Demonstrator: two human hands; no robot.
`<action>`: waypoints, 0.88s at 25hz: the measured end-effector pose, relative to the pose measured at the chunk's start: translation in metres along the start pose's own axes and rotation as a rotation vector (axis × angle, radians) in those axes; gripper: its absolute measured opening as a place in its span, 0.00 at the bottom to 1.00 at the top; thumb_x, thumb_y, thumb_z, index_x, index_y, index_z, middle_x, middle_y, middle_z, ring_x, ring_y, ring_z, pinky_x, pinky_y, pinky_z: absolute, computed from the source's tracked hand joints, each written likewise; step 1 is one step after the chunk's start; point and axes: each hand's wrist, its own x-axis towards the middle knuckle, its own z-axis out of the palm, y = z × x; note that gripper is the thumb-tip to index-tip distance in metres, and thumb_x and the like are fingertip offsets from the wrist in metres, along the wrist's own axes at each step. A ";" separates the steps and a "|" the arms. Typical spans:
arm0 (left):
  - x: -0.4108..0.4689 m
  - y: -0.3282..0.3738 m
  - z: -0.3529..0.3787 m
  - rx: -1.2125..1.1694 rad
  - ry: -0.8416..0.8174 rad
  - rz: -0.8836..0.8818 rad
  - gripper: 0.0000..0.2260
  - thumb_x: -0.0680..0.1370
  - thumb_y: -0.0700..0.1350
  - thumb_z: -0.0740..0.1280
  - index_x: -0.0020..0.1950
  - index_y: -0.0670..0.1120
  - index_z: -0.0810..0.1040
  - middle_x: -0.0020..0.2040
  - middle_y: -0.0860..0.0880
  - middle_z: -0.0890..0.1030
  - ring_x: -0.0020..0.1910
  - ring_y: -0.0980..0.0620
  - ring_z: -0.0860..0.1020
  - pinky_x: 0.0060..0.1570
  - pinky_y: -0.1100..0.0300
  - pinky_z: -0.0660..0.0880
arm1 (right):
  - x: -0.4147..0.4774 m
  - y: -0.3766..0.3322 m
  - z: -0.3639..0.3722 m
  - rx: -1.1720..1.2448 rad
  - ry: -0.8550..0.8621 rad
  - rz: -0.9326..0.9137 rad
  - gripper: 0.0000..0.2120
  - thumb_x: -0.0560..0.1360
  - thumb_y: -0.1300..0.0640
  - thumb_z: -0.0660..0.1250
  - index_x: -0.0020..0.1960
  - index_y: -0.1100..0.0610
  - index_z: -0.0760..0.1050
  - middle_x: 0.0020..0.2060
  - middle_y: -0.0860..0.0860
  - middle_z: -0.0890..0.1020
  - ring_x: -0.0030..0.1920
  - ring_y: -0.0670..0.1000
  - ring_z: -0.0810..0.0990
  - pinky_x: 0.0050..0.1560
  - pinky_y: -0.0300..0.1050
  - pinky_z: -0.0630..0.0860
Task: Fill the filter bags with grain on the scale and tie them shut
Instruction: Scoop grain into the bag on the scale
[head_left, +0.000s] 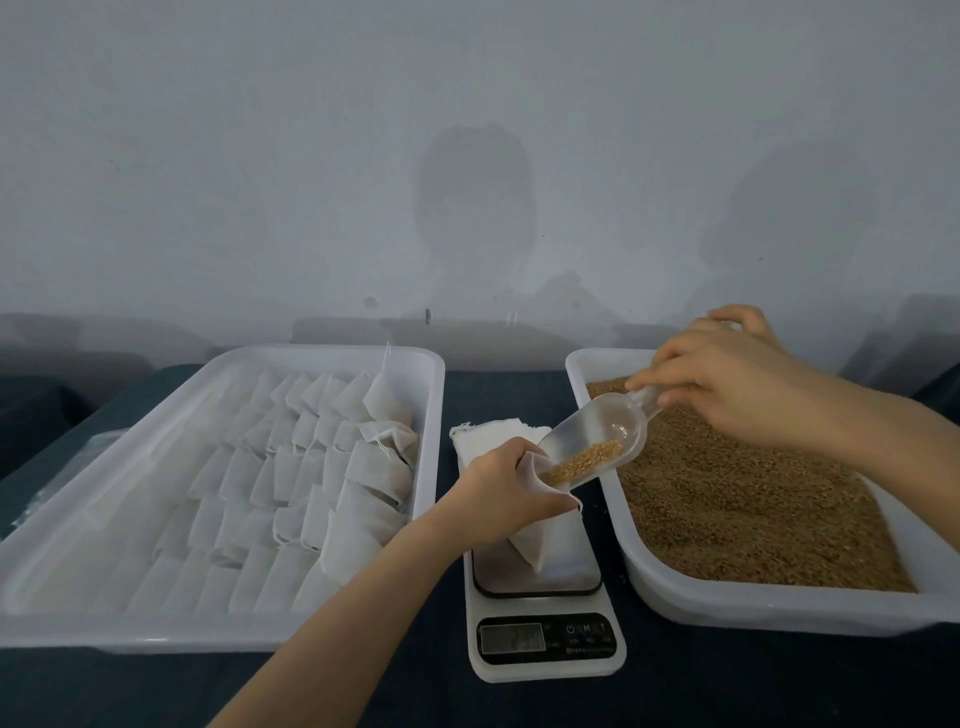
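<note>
Scale bears limp white filter bag, mouth open.

The digital scale fills the lane between the bag tray and the grain tray, leaving only thin slits of dark worktop either side. Behind it a stack of empty filter bags blocks the lane; past that the worktop lies bare up to the wall. My left hand and its filter bag cover the weighing plate, and the scoop in my right hand bridges across to the grain tray. My right forearm bars that tray's far right side; its near half is open from above. A bare strip runs in front of both trays.
</note>
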 end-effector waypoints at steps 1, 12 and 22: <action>0.000 0.000 0.000 0.005 0.007 -0.006 0.25 0.71 0.57 0.73 0.64 0.50 0.70 0.53 0.57 0.74 0.50 0.59 0.76 0.47 0.67 0.74 | 0.001 -0.004 -0.004 -0.033 0.006 -0.026 0.13 0.77 0.49 0.62 0.60 0.38 0.75 0.51 0.39 0.78 0.58 0.45 0.70 0.66 0.45 0.44; -0.004 0.005 0.000 0.033 0.050 -0.052 0.26 0.71 0.56 0.74 0.63 0.49 0.70 0.52 0.55 0.73 0.50 0.56 0.74 0.46 0.64 0.71 | 0.002 -0.044 -0.017 -0.385 0.373 -0.358 0.17 0.59 0.72 0.71 0.43 0.56 0.83 0.36 0.54 0.80 0.43 0.59 0.79 0.62 0.58 0.55; -0.005 0.006 -0.001 0.023 0.036 -0.057 0.26 0.71 0.56 0.74 0.63 0.49 0.69 0.54 0.53 0.74 0.51 0.55 0.75 0.50 0.62 0.74 | -0.005 -0.040 -0.015 -0.344 0.347 -0.311 0.18 0.60 0.72 0.73 0.46 0.56 0.83 0.38 0.55 0.82 0.45 0.60 0.80 0.62 0.63 0.62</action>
